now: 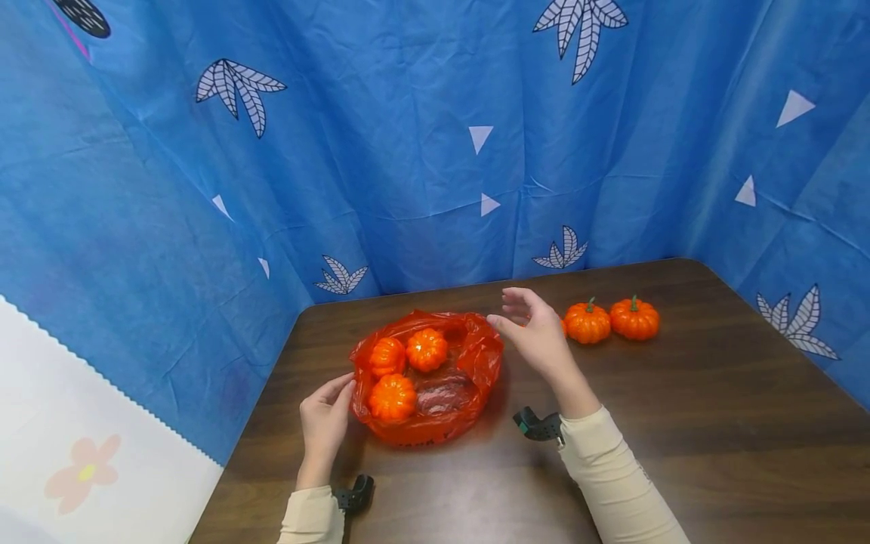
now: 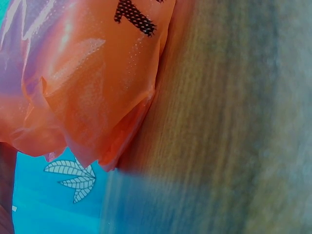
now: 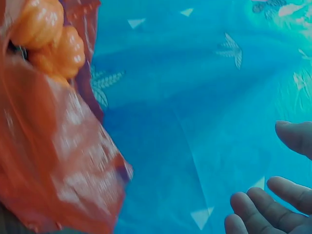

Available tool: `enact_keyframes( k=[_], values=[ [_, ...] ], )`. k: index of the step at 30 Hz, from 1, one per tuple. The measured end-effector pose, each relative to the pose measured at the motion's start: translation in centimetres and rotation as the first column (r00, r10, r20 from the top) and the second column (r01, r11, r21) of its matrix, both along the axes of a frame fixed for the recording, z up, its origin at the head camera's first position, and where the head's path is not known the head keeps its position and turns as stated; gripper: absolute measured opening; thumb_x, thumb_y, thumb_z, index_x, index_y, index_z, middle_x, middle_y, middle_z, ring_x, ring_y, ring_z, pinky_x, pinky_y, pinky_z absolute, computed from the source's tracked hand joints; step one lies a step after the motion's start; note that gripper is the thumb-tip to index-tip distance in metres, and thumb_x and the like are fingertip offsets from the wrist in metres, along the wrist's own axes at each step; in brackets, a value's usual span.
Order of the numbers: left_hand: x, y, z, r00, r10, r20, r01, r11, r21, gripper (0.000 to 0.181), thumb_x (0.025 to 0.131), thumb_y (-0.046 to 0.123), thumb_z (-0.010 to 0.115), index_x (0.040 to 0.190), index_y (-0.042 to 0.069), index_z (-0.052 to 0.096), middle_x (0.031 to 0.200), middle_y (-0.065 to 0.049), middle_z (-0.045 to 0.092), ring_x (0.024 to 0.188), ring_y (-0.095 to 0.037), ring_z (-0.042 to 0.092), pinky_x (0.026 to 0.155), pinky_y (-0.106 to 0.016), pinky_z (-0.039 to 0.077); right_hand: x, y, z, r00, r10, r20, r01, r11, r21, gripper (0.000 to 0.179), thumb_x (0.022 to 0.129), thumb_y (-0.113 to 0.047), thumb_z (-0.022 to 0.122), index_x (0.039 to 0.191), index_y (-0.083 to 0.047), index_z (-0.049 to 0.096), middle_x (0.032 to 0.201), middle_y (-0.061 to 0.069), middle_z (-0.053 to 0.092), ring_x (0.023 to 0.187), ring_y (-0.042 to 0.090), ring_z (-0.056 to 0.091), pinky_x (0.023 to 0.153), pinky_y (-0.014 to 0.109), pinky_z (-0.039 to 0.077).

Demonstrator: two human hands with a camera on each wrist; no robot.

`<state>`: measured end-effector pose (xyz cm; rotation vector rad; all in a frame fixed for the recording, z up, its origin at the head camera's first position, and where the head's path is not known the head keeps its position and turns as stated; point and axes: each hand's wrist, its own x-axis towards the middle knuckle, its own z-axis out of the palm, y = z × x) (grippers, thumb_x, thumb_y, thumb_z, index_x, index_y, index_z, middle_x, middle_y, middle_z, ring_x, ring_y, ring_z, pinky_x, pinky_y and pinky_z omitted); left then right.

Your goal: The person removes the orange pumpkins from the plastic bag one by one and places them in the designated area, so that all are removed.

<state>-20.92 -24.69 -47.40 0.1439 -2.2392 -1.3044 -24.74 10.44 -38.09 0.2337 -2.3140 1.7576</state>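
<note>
A red plastic bag (image 1: 421, 434) stands on the table with its mouth spread wide, and its side fills much of the left wrist view. Inside it sit three small orange pumpkins, one being the front pumpkin (image 1: 392, 397). My left hand (image 1: 325, 423) pinches the bag's left rim between thumb and fingers. At the opposite side, my right hand (image 1: 540, 332) hovers by the right rim, fingers loosely bent and holding nothing. In the right wrist view the right fingers (image 3: 263, 209) are apart from the bag. Behind that hand, another pumpkin (image 1: 563, 326) is mostly hidden.
Farther right on the wooden table (image 1: 714, 408) stand a green-stemmed pumpkin (image 1: 587, 323) and a second such pumpkin (image 1: 635, 319). A blue patterned curtain (image 1: 421, 174) hangs along the back and sides. Both wrists wear black bands, such as the right band (image 1: 540, 425).
</note>
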Motion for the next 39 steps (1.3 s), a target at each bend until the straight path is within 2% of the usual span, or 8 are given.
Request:
enact_keyframes(
  k=[10,17,20,24,26,29,35,39],
  values=[
    [0.1,-0.1,0.1,1.0,-0.007,0.006,0.007,1.0,0.002,0.016,0.092,0.013,0.072,0.107,0.008,0.078,0.104,-0.01,0.078,0.083,0.008,0.064,0.075,-0.006,0.052,0.6,-3.9,-0.7,0.989,0.146,0.025,-0.146,0.989,-0.025,0.051,0.089,-0.021,0.077,0.134,-0.006,0.057,0.128,0.018,0.064,0.118,0.033,0.063,0.104,0.049,0.052],
    [0.2,0.0,0.2,1.0,-0.016,-0.002,0.016,1.0,0.009,0.016,0.092,0.012,0.072,0.106,0.006,0.078,0.104,-0.011,0.078,0.081,0.01,0.064,0.074,-0.007,0.053,1.0,-6.6,-1.8,0.965,0.256,0.057,-0.252,0.966,-0.061,0.048,0.088,-0.02,0.078,0.13,-0.007,0.06,0.128,0.015,0.064,0.115,0.035,0.065,0.098,0.046,0.056],
    [0.2,0.1,0.3,1.0,-0.014,0.001,0.014,1.0,0.009,0.017,0.092,0.012,0.072,0.107,0.007,0.078,0.104,-0.011,0.078,0.084,0.001,0.069,0.075,-0.007,0.053,1.0,-7.5,-2.4,0.953,0.286,0.098,-0.28,0.957,-0.071,0.048,0.087,-0.02,0.078,0.13,-0.006,0.06,0.131,0.017,0.063,0.113,0.034,0.065,0.092,0.043,0.059],
    [0.2,0.1,0.2,1.0,-0.01,0.025,0.01,1.0,0.011,0.018,0.093,0.014,0.072,0.108,0.007,0.078,0.106,-0.01,0.078,0.092,-0.022,0.074,0.075,-0.007,0.053,0.8,-8.4,-3.4,0.94,0.311,0.143,-0.304,0.95,-0.069,0.05,0.087,-0.02,0.078,0.131,-0.003,0.059,0.132,0.021,0.062,0.111,0.031,0.067,0.089,0.041,0.061],
    [0.2,0.1,0.2,0.999,-0.011,0.035,0.011,1.0,0.014,0.018,0.093,0.015,0.072,0.108,0.008,0.078,0.107,-0.01,0.078,0.094,-0.026,0.073,0.076,-0.007,0.053,0.7,-8.8,-3.8,0.932,0.328,0.154,-0.322,0.945,-0.065,0.052,0.087,-0.021,0.079,0.131,-0.002,0.059,0.131,0.022,0.063,0.11,0.031,0.067,0.089,0.041,0.061],
    [0.3,0.0,0.1,0.999,-0.012,0.035,0.011,1.0,0.016,0.018,0.093,0.014,0.072,0.108,0.008,0.078,0.106,-0.01,0.078,0.094,-0.026,0.073,0.076,-0.007,0.053,0.7,-9.3,-4.4,0.919,0.352,0.177,-0.347,0.936,-0.058,0.054,0.087,-0.023,0.079,0.131,-0.001,0.059,0.128,0.022,0.064,0.11,0.031,0.066,0.088,0.04,0.061],
    [0.2,0.1,0.2,1.0,-0.014,0.006,0.014,1.0,0.016,0.016,0.092,0.012,0.073,0.106,0.007,0.078,0.104,-0.011,0.078,0.091,-0.018,0.073,0.076,-0.007,0.053,0.7,-10.4,-5.4,0.887,0.405,0.22,-0.398,0.914,-0.078,0.054,0.086,-0.023,0.079,0.131,-0.002,0.058,0.124,0.021,0.066,0.107,0.031,0.067,0.085,0.043,0.061],
    [0.1,0.1,0.2,1.0,-0.013,0.003,0.013,1.0,0.014,0.017,0.092,0.013,0.073,0.107,0.006,0.078,0.104,-0.011,0.078,0.091,-0.02,0.074,0.076,-0.007,0.053,0.7,-10.9,-6.1,0.886,0.408,0.22,-0.403,0.913,-0.069,0.05,0.086,-0.019,0.079,0.129,-0.003,0.06,0.126,0.022,0.064,0.108,0.029,0.066,0.082,0.039,0.062]
  ],
)
